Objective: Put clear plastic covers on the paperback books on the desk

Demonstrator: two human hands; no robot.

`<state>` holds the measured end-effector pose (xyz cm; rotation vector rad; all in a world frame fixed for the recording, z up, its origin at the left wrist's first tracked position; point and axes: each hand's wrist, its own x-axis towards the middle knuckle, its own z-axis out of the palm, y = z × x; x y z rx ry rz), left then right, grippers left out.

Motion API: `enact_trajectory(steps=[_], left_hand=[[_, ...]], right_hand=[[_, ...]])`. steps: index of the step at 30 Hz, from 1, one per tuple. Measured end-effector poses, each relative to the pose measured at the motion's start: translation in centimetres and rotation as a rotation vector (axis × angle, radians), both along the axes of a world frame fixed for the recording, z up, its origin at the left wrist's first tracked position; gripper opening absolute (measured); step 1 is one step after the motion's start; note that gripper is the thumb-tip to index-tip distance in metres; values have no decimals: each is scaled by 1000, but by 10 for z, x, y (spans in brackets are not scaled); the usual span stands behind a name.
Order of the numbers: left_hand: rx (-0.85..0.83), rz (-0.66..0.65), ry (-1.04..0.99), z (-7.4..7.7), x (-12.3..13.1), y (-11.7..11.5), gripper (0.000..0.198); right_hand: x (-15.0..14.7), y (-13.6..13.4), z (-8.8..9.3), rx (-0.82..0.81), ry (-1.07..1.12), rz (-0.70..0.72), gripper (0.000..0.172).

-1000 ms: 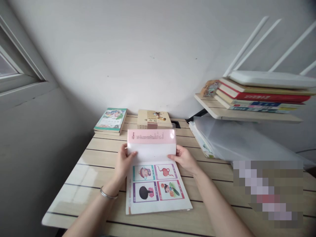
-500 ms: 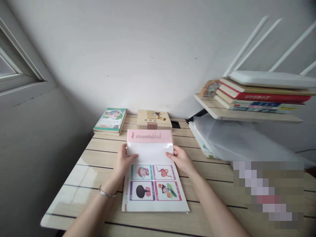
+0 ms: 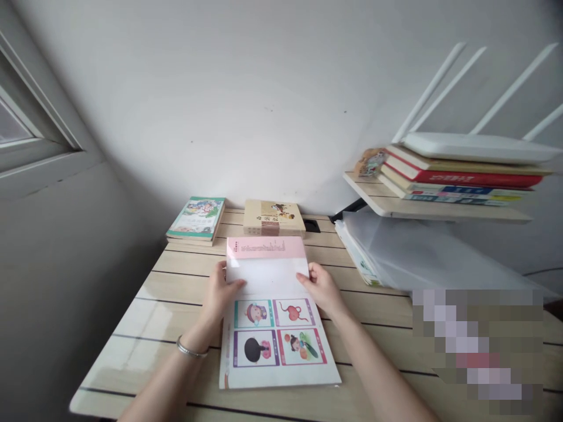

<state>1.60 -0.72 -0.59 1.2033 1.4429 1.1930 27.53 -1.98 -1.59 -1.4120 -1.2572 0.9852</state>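
An open picture book (image 3: 281,375) lies on the table in front of me, turned sideways. Its lower page carries several framed cartoon drawings. The upper part is a white panel with a pink printed strip at its far end, shiny like clear plastic. My left hand (image 3: 222,293) pinches the left edge of that panel, thumb on top and fingers hidden beneath. On the opposite edge my right hand (image 3: 323,287) has the same hold, with its thumb on the white surface. A silver bangle (image 3: 190,348) circles my left wrist.
Behind the picture book are a thick beige book (image 3: 272,217) and a small stack of green-edged books (image 3: 197,218). At right, a raised shelf (image 3: 396,205) bears stacked books (image 3: 461,176) and a white device with rods. Plastic-covered papers (image 3: 360,252) lie beneath it. A blurred patch hides the lower right.
The whole scene sits slightly lower in the picture, as the camera has shifted. Both hands keep their hold on the upper panel, which looks slightly flatter.
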Motion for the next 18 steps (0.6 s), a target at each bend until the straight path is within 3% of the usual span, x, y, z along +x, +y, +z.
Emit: enact_trajectory(steps=[6, 11, 18], left_hand=[[-13, -54, -58, 6, 0, 1, 50], [-46, -67, -83, 10, 1, -1, 49], [33, -65, -49, 3, 2, -2, 44]], right_hand=[[-5, -2, 9, -40, 131, -16, 41], [-10, 1, 4, -16, 133, -70, 39], [-11, 4, 2, 14, 139, -90, 41]])
